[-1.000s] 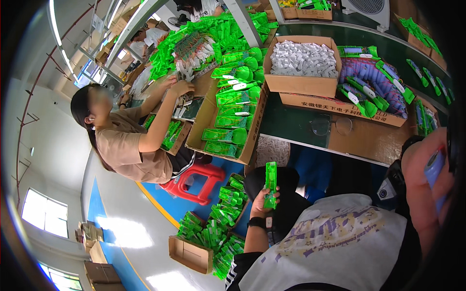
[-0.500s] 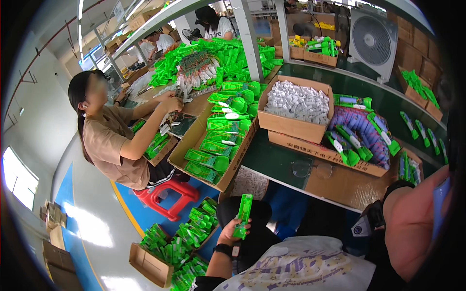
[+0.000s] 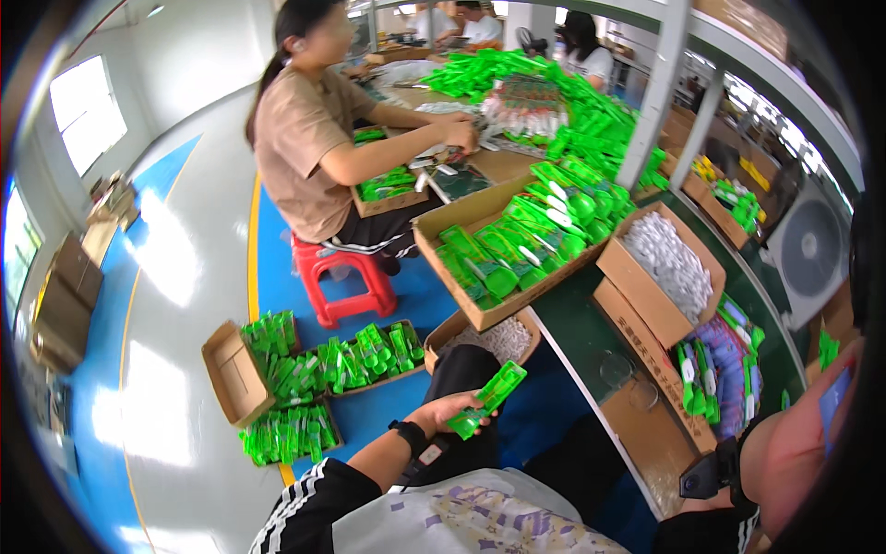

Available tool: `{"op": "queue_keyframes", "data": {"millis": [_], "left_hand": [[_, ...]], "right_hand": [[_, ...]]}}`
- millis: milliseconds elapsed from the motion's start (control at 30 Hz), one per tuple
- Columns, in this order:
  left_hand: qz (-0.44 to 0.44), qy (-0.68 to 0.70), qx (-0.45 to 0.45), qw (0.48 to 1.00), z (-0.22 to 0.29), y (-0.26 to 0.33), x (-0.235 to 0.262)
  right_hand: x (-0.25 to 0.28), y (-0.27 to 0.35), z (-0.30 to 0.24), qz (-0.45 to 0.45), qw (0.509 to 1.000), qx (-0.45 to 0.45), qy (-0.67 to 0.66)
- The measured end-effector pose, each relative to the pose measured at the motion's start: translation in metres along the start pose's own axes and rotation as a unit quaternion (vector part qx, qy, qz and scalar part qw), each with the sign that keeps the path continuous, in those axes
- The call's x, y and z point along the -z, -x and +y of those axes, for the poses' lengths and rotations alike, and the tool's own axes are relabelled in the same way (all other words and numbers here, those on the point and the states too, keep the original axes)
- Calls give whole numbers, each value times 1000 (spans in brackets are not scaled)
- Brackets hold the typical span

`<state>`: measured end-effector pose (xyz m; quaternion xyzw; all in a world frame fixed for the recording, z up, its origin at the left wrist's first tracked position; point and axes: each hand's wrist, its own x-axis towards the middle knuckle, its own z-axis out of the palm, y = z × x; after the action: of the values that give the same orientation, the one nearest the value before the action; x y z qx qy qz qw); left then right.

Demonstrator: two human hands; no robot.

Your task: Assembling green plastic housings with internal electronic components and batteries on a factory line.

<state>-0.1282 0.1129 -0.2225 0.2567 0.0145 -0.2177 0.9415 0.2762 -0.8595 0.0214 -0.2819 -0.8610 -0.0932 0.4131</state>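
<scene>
Low in front of my body, my left hand [image 3: 452, 413] is closed around an open-topped green plastic casing [image 3: 499, 388], which tilts up to the right. A dark band and a small wrist device [image 3: 426, 454] sit on that wrist. My right hand [image 3: 801, 443] is raised very close at the right rim; its fingers are cut off from view. A blue-violet strip [image 3: 834, 399] shows against it, too little to name. On the right wrist is a strapped black camera-like device [image 3: 709, 478].
Floor boxes of green casings [image 3: 367, 355] lie left. A carton [image 3: 480, 319] of casings overhangs the table edge, near a carton [image 3: 657, 319] of white parts and clear glasses [image 3: 616, 369]. A co-worker [image 3: 309, 129] sits on a red stool [image 3: 343, 294]. A metal post [image 3: 657, 92] rises from the table.
My view has swung left and down, so the table sits further right and more floor shows. The casing stays in my left hand, now more tilted. My right hand stays raised.
</scene>
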Motion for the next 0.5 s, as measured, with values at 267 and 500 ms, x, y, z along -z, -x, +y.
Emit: {"op": "queue_keyframes", "data": {"millis": [267,500], "left_hand": [[21,-38,-29,999,-34,35,-57],[5,-51,-19,998,-20,37,-62]], "right_hand": [[146,79,334,1,986,120,-119],[186,10,558,-16,969,187,-159]]}}
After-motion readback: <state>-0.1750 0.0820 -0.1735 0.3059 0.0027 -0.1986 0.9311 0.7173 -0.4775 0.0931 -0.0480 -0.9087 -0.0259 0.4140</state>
